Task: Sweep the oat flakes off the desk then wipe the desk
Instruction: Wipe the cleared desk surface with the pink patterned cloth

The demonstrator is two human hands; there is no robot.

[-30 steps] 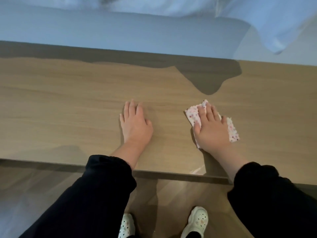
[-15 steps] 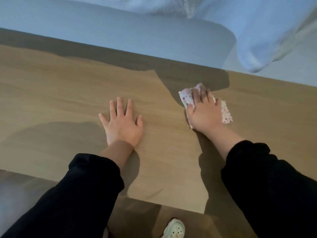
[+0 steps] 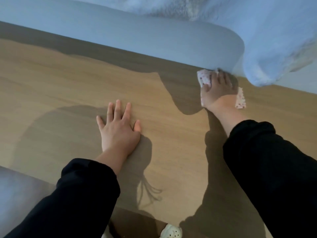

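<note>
My right hand point(image 3: 217, 91) presses flat on a white cloth with pink and dark speckles point(image 3: 204, 79), far out on the wooden desk point(image 3: 68, 83) near its back edge. The cloth shows on both sides of the hand, its right end point(image 3: 240, 98) sticking out by my wrist. My left hand point(image 3: 118, 129) rests flat on the desk's middle, fingers spread, holding nothing. No oat flakes are visible on the wood.
A grey padded edge point(image 3: 137, 36) runs along the back of the desk, with pale blue bedding point(image 3: 265, 40) hanging over it just above the cloth. The desk's near edge and a white clog point(image 3: 171, 231) on the floor show at the bottom.
My right hand has pushed the cloth away from me, from the desk's middle to its back edge. My left hand has stayed flat on the desk, its fingers spreading.
</note>
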